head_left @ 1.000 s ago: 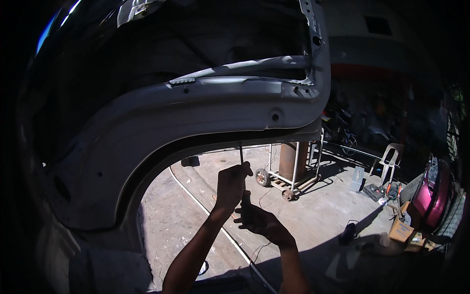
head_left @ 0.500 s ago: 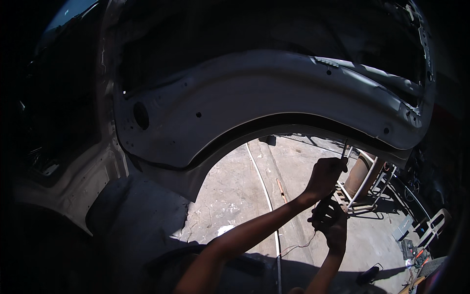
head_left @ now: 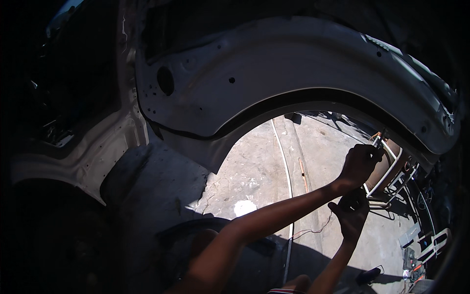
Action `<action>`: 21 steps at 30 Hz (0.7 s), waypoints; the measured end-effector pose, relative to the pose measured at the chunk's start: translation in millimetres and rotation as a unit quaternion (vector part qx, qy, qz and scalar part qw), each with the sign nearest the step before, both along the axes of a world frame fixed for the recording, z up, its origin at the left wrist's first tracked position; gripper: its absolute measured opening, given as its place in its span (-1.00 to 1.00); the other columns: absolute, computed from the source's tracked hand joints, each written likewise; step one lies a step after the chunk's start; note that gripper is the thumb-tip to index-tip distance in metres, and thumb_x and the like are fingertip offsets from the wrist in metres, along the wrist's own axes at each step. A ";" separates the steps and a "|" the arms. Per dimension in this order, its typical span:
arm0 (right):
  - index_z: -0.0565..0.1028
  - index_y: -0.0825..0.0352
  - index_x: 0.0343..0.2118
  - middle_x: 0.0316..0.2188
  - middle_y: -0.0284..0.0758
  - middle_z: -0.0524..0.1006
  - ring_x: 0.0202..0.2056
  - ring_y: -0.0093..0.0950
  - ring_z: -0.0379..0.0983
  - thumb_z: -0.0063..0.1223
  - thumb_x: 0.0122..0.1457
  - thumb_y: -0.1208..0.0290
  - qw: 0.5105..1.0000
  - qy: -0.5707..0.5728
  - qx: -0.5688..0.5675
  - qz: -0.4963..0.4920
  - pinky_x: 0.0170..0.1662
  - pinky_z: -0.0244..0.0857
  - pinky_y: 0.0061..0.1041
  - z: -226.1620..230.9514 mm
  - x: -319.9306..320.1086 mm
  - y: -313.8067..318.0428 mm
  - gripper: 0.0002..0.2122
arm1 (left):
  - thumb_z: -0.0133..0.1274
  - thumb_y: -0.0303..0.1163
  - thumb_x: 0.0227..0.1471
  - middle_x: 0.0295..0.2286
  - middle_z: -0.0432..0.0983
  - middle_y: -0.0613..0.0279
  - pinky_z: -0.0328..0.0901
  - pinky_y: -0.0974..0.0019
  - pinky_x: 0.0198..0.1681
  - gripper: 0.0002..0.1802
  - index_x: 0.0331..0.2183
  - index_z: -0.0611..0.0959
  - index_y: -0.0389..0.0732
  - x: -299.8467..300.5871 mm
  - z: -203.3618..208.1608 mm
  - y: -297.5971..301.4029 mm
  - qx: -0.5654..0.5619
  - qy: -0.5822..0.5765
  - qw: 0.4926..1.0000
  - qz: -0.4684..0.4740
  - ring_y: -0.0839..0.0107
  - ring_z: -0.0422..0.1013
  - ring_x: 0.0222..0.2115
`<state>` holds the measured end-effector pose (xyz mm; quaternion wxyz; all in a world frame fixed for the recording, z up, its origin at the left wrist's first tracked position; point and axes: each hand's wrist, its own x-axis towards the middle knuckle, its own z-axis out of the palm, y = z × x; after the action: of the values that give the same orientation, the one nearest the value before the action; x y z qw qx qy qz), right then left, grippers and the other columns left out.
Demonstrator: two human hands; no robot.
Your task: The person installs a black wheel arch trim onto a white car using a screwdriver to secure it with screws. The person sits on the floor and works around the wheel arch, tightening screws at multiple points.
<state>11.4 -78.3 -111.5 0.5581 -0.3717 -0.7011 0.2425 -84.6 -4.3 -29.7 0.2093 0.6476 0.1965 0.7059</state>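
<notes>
A grey vehicle door (head_left: 274, 63) with a curved lower edge hangs in front of me, its edge following the arch of a wheel opening. My left hand (head_left: 361, 164) is raised near the right part of that arch, its fingers closed on a thin dark rod-like tool (head_left: 384, 133) that points up to the arch edge. Just below it, my right hand (head_left: 351, 215) is curled with the thumb apart; a dark shape lies in its fingers, too shadowed to name. A thin wire (head_left: 320, 229) trails leftward near the right hand.
Beyond the arch, a white metal frame holds a brown cylinder (head_left: 382, 169). A pale hose or strip (head_left: 288, 181) runs along the concrete floor (head_left: 249, 171). Tools and a light-coloured chair-like frame (head_left: 438, 245) lie at the right. A dark curved piece (head_left: 196, 225) is below my left arm.
The view has shifted, so the door sits higher and more to the right. Both hands appear farther right, still close together near the arch. The left hand keeps its grip on the rod-like tool.
</notes>
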 end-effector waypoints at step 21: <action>0.40 0.34 -0.19 -0.48 -0.44 0.49 -0.47 -0.64 0.45 0.54 -0.31 0.57 1.000 0.016 -0.008 0.014 -0.38 0.42 -0.61 7.2 -15.1 -6.6 -0.43 | 0.00 -0.41 0.12 -0.56 0.56 0.01 0.33 0.25 -0.46 -0.79 -0.41 0.65 -0.34 -18.1 -1.3 -0.6 0.062 0.017 0.991 0.117 0.22 0.49 -0.59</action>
<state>-3.7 -85.0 -104.3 0.5624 -0.3624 -0.6954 0.2621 -102.7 -4.9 -30.9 0.0814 0.6438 0.2299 0.7253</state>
